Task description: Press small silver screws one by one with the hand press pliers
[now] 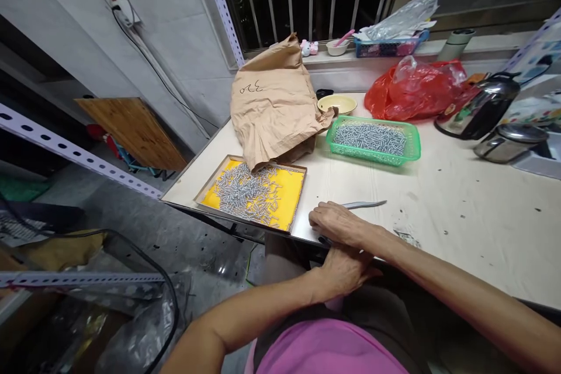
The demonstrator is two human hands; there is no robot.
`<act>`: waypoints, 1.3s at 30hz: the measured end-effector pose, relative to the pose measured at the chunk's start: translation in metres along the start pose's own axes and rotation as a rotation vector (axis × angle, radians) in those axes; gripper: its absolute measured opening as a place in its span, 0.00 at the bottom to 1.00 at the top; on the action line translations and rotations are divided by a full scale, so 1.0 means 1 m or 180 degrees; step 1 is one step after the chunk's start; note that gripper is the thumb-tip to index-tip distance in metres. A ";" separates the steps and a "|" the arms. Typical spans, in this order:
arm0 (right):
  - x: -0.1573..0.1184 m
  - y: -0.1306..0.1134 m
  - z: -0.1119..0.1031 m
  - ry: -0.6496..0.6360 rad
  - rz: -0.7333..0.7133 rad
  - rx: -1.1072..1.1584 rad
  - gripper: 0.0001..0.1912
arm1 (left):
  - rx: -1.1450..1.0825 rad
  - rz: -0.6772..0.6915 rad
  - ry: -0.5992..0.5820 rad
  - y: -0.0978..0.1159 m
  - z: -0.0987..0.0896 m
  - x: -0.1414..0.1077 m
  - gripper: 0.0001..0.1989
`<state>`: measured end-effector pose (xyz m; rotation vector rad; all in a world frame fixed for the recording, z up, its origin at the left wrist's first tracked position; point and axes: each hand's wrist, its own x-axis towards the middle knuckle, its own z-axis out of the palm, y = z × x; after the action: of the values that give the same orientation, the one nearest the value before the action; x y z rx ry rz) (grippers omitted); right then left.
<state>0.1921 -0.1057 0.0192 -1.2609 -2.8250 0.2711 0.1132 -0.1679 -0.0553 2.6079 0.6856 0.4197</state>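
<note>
My right hand (337, 223) rests at the table's front edge, its fingers curled closed. What they hold, if anything, is hidden. Just below it and partly covered is my left hand (344, 272), whose fingers I cannot see clearly. A small dark piece (324, 239) shows beside the two hands, too little of it to name. Behind my right hand a thin grey curved tool (366, 204), like tweezers, lies on the table. To the left sits a shallow tray (298, 201) with a yellow bottom and many small silvery metal pins (241, 193).
A brown paper bag (276, 99) leans over the tray's back edge. Behind my hands stands a green basket (372, 159) of similar metal pieces, near a yellow bowl (337, 104). Further right are a red plastic bag (407, 90), a kettle (482, 105) and a lidded metal cup (508, 143).
</note>
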 end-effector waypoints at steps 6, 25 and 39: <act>0.005 0.016 -0.054 0.2140 0.0333 0.0806 0.09 | 0.0146 0.0106 0.0313 -0.001 -0.036 -0.007 0.21; -0.086 0.026 0.011 0.1079 0.1362 0.0771 0.16 | 0.1934 -0.1393 -0.0135 -0.138 -0.154 -0.036 0.12; -0.100 0.009 0.045 0.0977 0.1423 0.0634 0.15 | 0.1836 -0.1320 -0.0362 -0.141 -0.162 -0.032 0.08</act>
<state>0.2610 -0.1809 -0.0225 -1.7028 -2.1842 0.3272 -0.0318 -0.0219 0.0157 2.8529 1.4428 -0.0706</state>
